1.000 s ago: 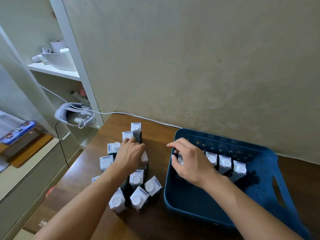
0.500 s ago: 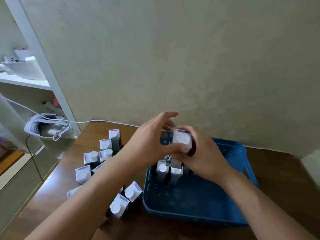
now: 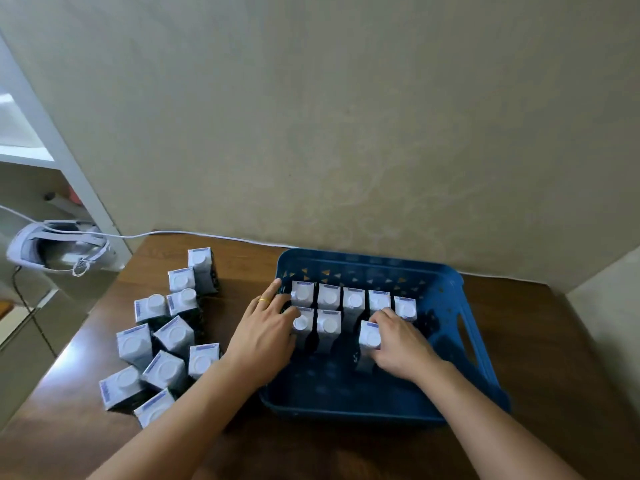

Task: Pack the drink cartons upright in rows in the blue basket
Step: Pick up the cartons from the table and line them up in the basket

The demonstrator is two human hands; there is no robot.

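Observation:
The blue basket (image 3: 446,344) sits on the wooden table by the wall. Several white-topped drink cartons (image 3: 355,301) stand upright in a row along its back wall. Two more cartons (image 3: 328,326) stand in front of them at the left. My right hand (image 3: 398,344) grips another carton (image 3: 370,336), upright in this second row with a gap to its left. My left hand (image 3: 263,336) reaches over the basket's left rim, and its fingers touch the front-left carton (image 3: 300,323). Several loose cartons (image 3: 166,336) stand clustered on the table to the left.
A white headset (image 3: 52,249) lies on a low shelf at the far left, and its white cable (image 3: 207,233) runs along the wall behind the table. A white shelf post (image 3: 52,140) rises at the left. The basket's right wall has a handle slot (image 3: 465,337).
Both hands held one carton above the basket half a second ago. It now stands in the second row under my right hand. My left hand has dropped to the left cartons.

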